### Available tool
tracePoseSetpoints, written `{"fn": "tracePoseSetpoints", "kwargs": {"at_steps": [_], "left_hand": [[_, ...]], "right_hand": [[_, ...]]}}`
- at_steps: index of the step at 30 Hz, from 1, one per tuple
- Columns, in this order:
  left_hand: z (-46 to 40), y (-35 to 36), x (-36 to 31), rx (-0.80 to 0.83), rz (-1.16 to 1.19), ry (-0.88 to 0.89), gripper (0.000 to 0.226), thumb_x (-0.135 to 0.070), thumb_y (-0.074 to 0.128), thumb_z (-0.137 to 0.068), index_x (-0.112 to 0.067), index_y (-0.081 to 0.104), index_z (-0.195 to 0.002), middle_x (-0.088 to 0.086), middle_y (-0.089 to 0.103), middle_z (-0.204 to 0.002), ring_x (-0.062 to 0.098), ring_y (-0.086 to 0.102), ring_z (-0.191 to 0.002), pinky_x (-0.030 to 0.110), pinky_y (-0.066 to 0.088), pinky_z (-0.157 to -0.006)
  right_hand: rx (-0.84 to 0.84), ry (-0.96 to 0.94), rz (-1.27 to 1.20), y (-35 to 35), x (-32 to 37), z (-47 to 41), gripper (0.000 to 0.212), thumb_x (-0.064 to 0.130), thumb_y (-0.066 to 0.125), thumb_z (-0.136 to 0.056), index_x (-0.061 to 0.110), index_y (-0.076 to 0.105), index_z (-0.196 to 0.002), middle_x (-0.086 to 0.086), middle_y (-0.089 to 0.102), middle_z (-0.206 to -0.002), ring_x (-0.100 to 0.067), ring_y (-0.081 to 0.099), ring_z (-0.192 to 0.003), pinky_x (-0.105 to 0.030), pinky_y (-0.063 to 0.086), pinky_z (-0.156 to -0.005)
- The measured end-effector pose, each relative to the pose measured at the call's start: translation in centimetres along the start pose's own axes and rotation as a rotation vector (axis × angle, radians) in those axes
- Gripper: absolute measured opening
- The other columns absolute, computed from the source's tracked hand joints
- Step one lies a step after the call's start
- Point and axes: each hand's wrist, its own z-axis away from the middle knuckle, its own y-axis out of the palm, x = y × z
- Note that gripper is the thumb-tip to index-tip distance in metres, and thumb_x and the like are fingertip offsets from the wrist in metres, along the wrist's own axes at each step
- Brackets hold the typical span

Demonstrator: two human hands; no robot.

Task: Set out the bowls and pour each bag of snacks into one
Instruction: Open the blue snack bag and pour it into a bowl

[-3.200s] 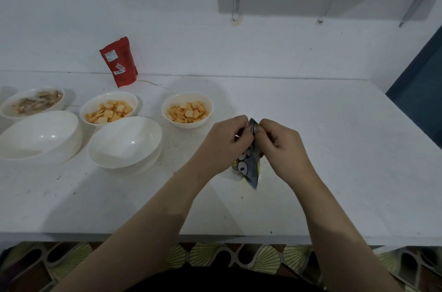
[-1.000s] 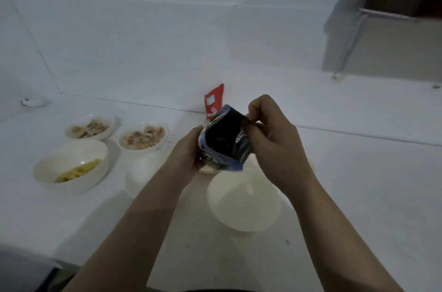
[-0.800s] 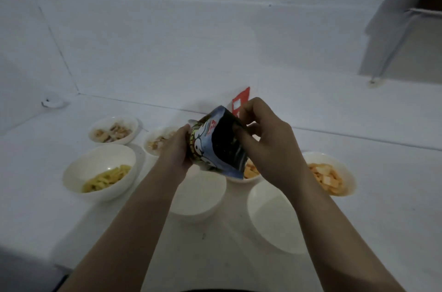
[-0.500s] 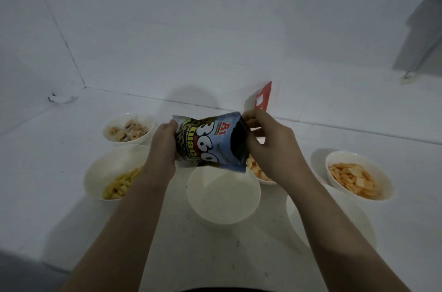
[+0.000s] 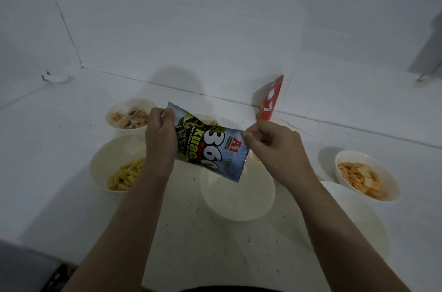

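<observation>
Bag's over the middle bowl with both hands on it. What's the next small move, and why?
Probably tip the snack bag further so its lower right end drops toward the empty bowl. The left hand holds the raised end, the right hand pinches the low end above that bowl, and nothing has fallen in yet.

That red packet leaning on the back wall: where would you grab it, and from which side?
Probably by its top edge, coming from above and in front. The red packet stands tilted against the wall behind it, so the back is blocked, while its thin flat top sticks up free for a pinch. Both hands are busy: the left hand and right hand hold the blue snack bag.
</observation>
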Motion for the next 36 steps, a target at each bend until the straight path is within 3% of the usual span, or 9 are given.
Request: {"fn": "tracePoseSetpoints", "kwargs": {"at_steps": [6,10,15,20,29,32,36], "left_hand": [[0.3,0.1,0.2,0.01,-0.043,0.105,0.033,-0.056,0.037,-0.087,-0.025,0.044,-0.08,0.02,0.059,-0.09,0.037,0.062,-0.087,0.056,0.052,-0.077],[0.6,0.4,0.2,-0.004,-0.068,0.192,0.027,-0.043,0.037,-0.097,-0.025,0.038,-0.077,0.003,0.048,-0.075,0.021,0.05,-0.072,0.04,0.042,-0.065],[0.7,0.5,0.4,-0.007,-0.085,0.255,0.028,-0.035,0.037,-0.103,-0.013,0.041,-0.086,-0.002,0.046,-0.072,0.017,0.047,-0.069,0.037,0.039,-0.063],[0.7,0.8,0.3,-0.008,-0.077,0.242,0.026,-0.032,0.038,-0.104,-0.014,0.04,-0.085,-0.004,0.044,-0.071,0.013,0.045,-0.068,0.034,0.037,-0.063],[0.0,0.5,0.4,-0.028,-0.051,0.207,0.025,-0.05,0.038,-0.092,-0.035,0.04,-0.072,0.008,0.05,-0.08,0.025,0.054,-0.076,0.052,0.049,-0.066],[0.0,0.5,0.2,-0.04,-0.048,0.203,0.025,-0.05,0.038,-0.092,-0.036,0.04,-0.071,0.008,0.05,-0.08,0.031,0.056,-0.077,0.056,0.05,-0.071],[0.2,0.5,0.3,-0.044,-0.046,0.203,0.028,-0.05,0.039,-0.092,-0.028,0.041,-0.075,0.009,0.051,-0.08,0.022,0.053,-0.075,0.054,0.05,-0.069]], "right_hand": [[0.072,0.055,0.026,-0.2,-0.6,0.5,0.008,0.033,0.061,-0.094,0.031,0.066,-0.089,0.01,0.075,-0.088,-0.003,0.068,-0.085,-0.029,0.055,-0.075],[0.045,0.027,0.043,-0.2,-0.9,0.4,0.014,0.027,0.063,-0.094,0.027,0.064,-0.08,0.017,0.069,-0.081,0.001,0.064,-0.081,-0.029,0.054,-0.076],[0.041,0.043,0.052,-0.1,-1.4,0.3,0.013,0.03,0.063,-0.094,0.025,0.07,-0.085,0.017,0.07,-0.085,-0.004,0.064,-0.082,-0.035,0.056,-0.078],[0.037,0.04,0.035,-0.2,-1.5,0.2,0.014,0.028,0.064,-0.093,0.03,0.068,-0.081,0.021,0.067,-0.079,0.0,0.063,-0.078,-0.025,0.052,-0.073],[-0.014,-0.021,0.028,0.2,-1.4,0.3,0.011,0.027,0.06,-0.096,0.026,0.068,-0.089,0.023,0.065,-0.079,0.003,0.06,-0.08,-0.009,0.043,-0.067],[-0.042,-0.03,-0.011,0.1,-1.4,0.3,0.01,0.025,0.062,-0.095,0.026,0.068,-0.087,0.023,0.066,-0.079,0.001,0.061,-0.08,-0.011,0.045,-0.066],[-0.03,-0.036,-0.001,0.1,-1.5,0.3,0.011,0.024,0.063,-0.095,0.025,0.068,-0.085,0.017,0.067,-0.079,-0.002,0.063,-0.08,-0.021,0.05,-0.071]]}}
